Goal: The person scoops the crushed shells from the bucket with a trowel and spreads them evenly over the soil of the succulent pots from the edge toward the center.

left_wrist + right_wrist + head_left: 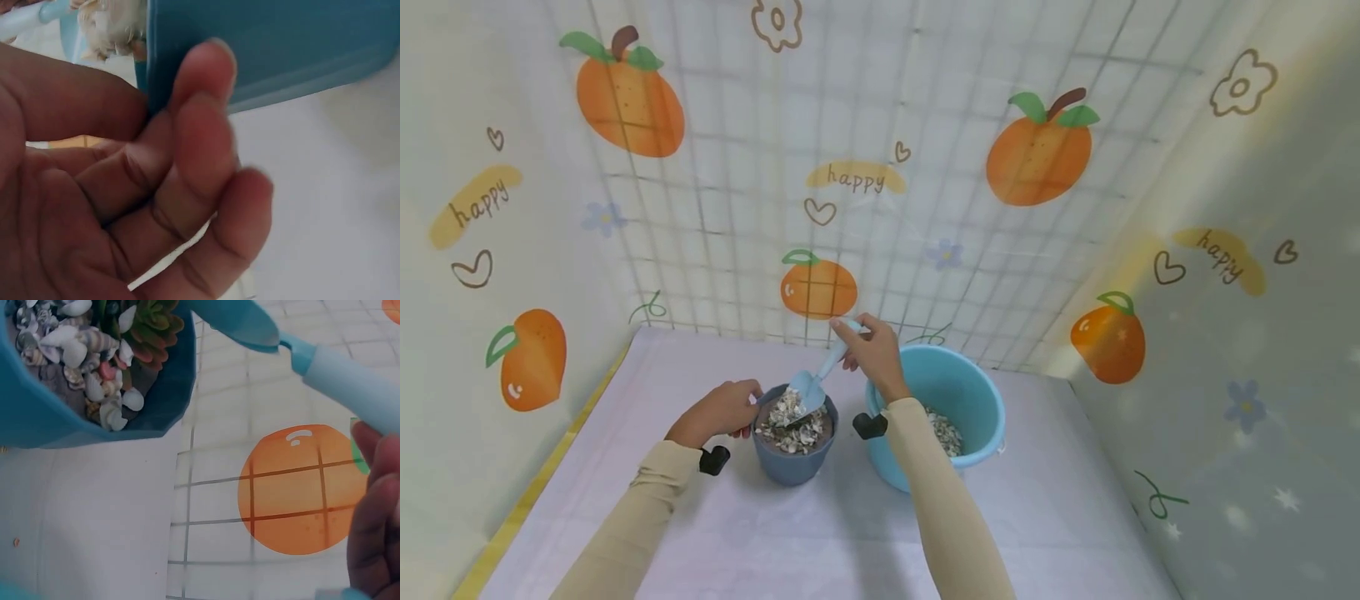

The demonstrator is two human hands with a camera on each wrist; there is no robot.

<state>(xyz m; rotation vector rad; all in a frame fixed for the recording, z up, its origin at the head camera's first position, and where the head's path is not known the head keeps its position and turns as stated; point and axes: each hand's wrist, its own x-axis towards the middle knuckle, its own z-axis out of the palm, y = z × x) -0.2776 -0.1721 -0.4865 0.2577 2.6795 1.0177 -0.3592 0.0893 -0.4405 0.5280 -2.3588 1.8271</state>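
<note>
My left hand (724, 410) pinches the rim of a blue-grey flowerpot (790, 468), thumb on top and fingers curled along the outer wall in the left wrist view. Inside the pot, small seashells (75, 353) lie over brownish soil, around a succulent (153, 331) with green, red-tipped leaves. My right hand (877, 354) grips a light blue toy shovel (833, 360) by its handle from the upper right. Its blade (807, 392) tilts down over the pot, among the shells in the head view.
Right of the pot stands a light blue bucket (981, 400) with more shells (943, 432) at its bottom, partly behind my right forearm. A pale cloth (760, 542) covers the tabletop. Behind rises a wire grid under a white sheet printed with oranges (818, 289).
</note>
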